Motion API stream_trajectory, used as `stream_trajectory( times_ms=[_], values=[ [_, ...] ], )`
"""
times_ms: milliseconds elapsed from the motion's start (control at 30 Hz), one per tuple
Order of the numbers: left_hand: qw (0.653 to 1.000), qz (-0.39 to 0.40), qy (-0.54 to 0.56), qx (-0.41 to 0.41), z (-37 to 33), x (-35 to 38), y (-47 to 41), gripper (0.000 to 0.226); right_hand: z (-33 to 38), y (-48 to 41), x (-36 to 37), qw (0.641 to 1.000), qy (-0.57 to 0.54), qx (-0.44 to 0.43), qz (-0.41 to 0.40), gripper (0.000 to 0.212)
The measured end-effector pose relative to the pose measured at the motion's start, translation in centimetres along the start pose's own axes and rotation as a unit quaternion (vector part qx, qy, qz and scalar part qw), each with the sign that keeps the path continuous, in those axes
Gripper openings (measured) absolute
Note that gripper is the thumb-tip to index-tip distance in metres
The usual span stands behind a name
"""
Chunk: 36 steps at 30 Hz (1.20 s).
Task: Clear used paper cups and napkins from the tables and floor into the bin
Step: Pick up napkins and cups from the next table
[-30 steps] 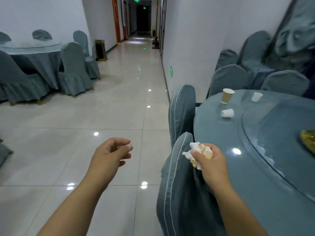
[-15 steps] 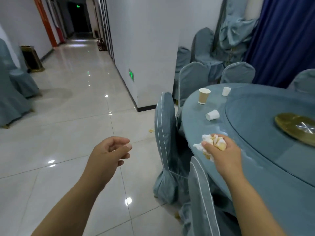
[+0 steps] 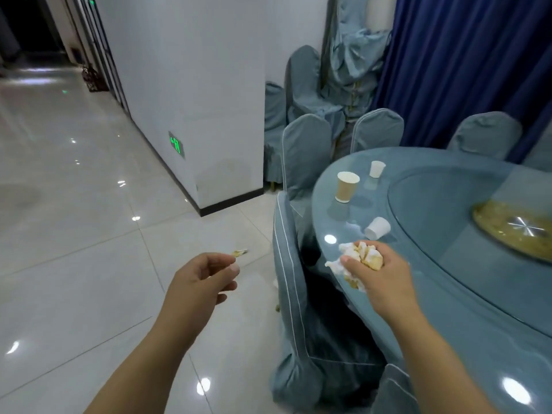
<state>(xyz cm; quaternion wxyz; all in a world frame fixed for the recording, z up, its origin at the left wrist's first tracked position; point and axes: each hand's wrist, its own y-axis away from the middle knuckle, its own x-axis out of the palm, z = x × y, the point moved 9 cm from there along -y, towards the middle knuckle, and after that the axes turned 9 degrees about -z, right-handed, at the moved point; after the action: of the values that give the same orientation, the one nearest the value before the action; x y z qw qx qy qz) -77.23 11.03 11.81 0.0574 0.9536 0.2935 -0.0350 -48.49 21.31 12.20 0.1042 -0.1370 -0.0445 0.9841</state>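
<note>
Three cups sit on the table [image 3: 493, 300]: a tipped white cup [image 3: 378, 228] just beyond the right hand [image 3: 380, 276], which clutches a crumpled napkin wad [image 3: 354, 256], then a brown cup [image 3: 346, 187] and small white cup [image 3: 377, 169]; the empty, loosely curled left hand [image 3: 199, 283] should probably nest them.

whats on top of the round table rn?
Upright brown paper cup, upright small white cup, a tipped white cup, a gold disc on the glass turntable. The right hand grips crumpled napkins over the near edge; the tabletop under it is hidden.
</note>
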Motion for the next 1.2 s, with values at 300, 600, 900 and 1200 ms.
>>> stream_trajectory(
  times_ms=[300, 600, 900, 1200],
  values=[
    [0.994, 0.105, -0.013, 0.030, -3.3, 0.4, -18.4, 0.008, 0.8, -6.7, 9.5, 0.990, -0.023, 0.044, -0.135, 0.014],
    [0.969, 0.247, -0.012, 0.002, -4.5, 8.9, -31.0, 0.007, -0.9, -12.1, 11.8, 0.955, 0.014, 0.126, -0.268, 0.017],
    [0.948, 0.314, -0.049, 0.018, -5.0, 21.2, -43.4, 0.004, -4.1, -23.6, 11.5, 0.916, 0.018, 0.142, -0.375, 0.015],
    [0.926, 0.373, -0.053, 0.010, -6.4, 34.6, -51.7, 0.004, -5.6, -33.3, 10.0, 0.894, 0.047, 0.187, -0.405, 0.012]
  ],
)
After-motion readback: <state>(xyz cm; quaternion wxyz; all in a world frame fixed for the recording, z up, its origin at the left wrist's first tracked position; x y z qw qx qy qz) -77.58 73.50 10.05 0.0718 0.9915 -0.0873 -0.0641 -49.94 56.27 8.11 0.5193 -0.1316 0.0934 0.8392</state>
